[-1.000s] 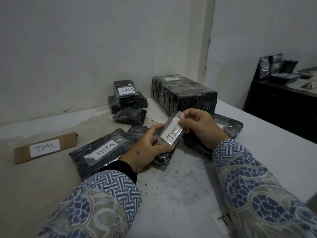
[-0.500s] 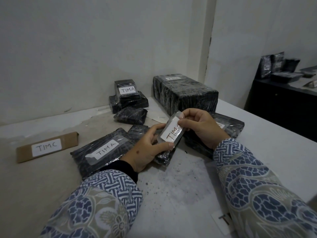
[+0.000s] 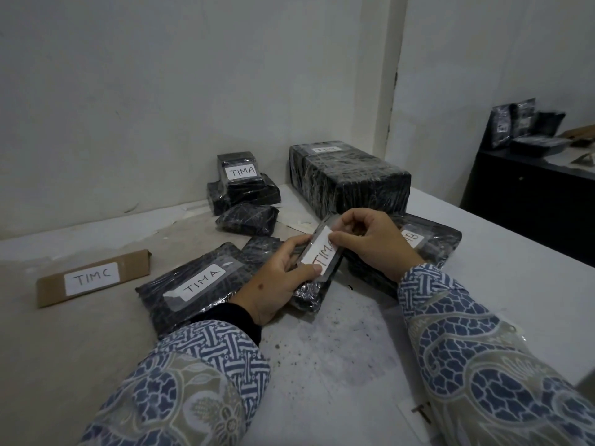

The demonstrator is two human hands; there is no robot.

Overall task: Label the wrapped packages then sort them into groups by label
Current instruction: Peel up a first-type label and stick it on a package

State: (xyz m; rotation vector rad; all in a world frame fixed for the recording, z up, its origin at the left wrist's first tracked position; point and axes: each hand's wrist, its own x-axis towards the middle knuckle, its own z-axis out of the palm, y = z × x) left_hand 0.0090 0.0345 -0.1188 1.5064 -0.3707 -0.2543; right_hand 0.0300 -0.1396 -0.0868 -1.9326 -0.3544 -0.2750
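Hands [image 3: 328, 255] on tilted package [image 3: 317, 284]

Small black wrapped package [image 3: 310, 292], tilted, white "TIMA" label [image 3: 323, 252], amid other labelled packages [image 3: 193, 284]

The right hand [image 3: 373, 243] hides most of a package's label [image 3: 413, 238]; the big box's label [image 3: 325, 150] is unreadable.

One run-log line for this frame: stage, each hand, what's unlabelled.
stage: labelling | left hand: holds small package | right hand: pinches TIMA label on it | unlabelled: bundle near wall
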